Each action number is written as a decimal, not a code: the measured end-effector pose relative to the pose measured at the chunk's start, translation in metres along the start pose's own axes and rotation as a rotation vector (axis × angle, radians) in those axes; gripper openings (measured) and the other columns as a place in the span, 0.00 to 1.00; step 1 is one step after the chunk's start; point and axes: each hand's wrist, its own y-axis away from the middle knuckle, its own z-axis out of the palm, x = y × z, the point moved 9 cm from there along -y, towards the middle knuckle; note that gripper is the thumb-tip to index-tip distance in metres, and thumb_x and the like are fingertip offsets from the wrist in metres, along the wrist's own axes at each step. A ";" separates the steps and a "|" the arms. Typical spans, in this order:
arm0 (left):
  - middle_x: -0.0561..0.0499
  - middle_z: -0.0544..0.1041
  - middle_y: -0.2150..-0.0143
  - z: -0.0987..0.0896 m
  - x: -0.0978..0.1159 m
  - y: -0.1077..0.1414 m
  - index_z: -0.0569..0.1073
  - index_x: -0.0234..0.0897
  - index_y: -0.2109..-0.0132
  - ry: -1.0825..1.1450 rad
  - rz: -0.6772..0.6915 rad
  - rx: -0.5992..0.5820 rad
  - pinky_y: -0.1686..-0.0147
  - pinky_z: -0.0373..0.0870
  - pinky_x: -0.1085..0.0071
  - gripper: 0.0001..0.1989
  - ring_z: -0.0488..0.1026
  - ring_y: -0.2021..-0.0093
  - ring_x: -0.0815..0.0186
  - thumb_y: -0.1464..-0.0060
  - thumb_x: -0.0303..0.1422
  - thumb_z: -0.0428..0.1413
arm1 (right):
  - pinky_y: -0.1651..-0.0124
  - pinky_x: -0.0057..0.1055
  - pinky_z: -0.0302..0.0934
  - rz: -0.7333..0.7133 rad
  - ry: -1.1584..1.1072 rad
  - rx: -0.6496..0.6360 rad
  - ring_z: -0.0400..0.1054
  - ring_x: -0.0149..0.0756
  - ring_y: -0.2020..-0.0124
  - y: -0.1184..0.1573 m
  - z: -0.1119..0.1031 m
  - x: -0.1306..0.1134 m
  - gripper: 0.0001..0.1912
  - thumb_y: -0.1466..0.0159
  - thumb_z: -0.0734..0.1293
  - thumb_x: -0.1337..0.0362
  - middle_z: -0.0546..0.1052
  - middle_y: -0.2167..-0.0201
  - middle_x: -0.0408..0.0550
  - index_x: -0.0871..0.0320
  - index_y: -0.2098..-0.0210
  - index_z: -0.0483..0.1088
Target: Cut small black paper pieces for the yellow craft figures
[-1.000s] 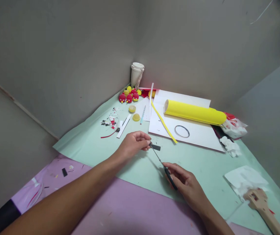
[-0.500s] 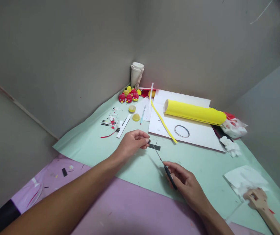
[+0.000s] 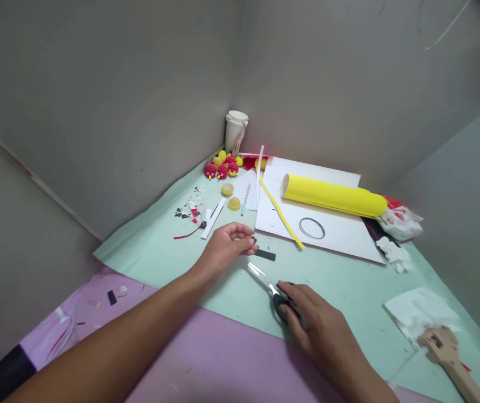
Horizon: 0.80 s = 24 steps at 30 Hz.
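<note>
My left hand pinches a small dark piece between thumb and fingertips; most of it is hidden. A black strip lies on the green sheet just beyond those fingertips. Black-handled scissors are in my right hand, low over the sheet, with thumb and fingers about the handles. Their blades point toward my left hand, slightly parted and apart from the dark piece. Two yellow half-domes, one of them the nearer half-dome, sit beyond my left hand.
Red and yellow round figures cluster by a white cup in the corner. Paper scraps lie at left. A yellow roll and a ring rest on white board. A glue gun lies at right.
The scissors have come away from the left fingertips, turned flatter and moved lower toward the sheet. My right hand has shifted over the handles. My left hand stays nearly in place.
</note>
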 end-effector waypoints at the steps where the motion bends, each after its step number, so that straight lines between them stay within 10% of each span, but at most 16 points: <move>1: 0.50 0.75 0.66 0.000 0.000 0.000 0.72 0.34 0.60 0.003 0.001 -0.002 0.59 0.73 0.67 0.10 0.77 0.65 0.66 0.50 0.30 0.61 | 0.58 0.36 0.69 -0.006 0.049 -0.022 0.73 0.43 0.57 -0.001 0.001 -0.003 0.21 0.34 0.59 0.67 0.75 0.53 0.53 0.53 0.42 0.67; 11: 0.51 0.76 0.66 0.001 0.004 0.003 0.72 0.35 0.62 -0.017 -0.004 -0.008 0.61 0.70 0.71 0.08 0.77 0.64 0.67 0.50 0.31 0.61 | 0.57 0.42 0.64 -0.074 0.179 -0.062 0.69 0.46 0.61 -0.031 -0.010 -0.018 0.12 0.36 0.62 0.70 0.76 0.66 0.53 0.55 0.61 0.77; 24: 0.53 0.75 0.69 0.009 -0.001 0.004 0.73 0.35 0.64 -0.056 0.036 -0.009 0.62 0.65 0.72 0.09 0.71 0.67 0.70 0.53 0.32 0.62 | 0.67 0.29 0.61 0.268 -0.613 0.203 0.66 0.34 0.72 -0.082 -0.006 0.007 0.09 0.38 0.66 0.57 0.76 0.70 0.44 0.56 0.65 0.73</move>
